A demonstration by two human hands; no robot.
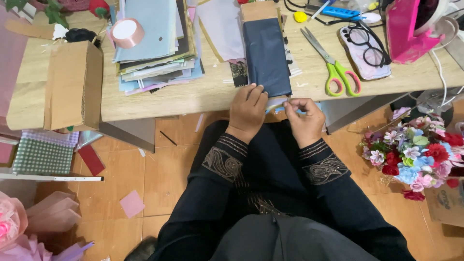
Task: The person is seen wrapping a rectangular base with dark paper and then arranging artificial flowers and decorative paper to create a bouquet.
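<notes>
Head view. My left hand (247, 112) lies flat, fingers extended, on the near end of the dark folded sheet (266, 55); my right hand (303, 118), just right of that end, pinches a small pale strip (276, 105). Scissors (333, 64) lie further right. Risk: the strip may slip or tear if the pinch loosens.

The scene is seen through a single head-worn camera, pointed steeply down and slightly forward from above the seated person's lap. The near edge of the wooden table (203, 99) is framed across the upper half, the tiled floor (164, 179) below it. Everything is viewed at close range; no second view is provided.
</notes>
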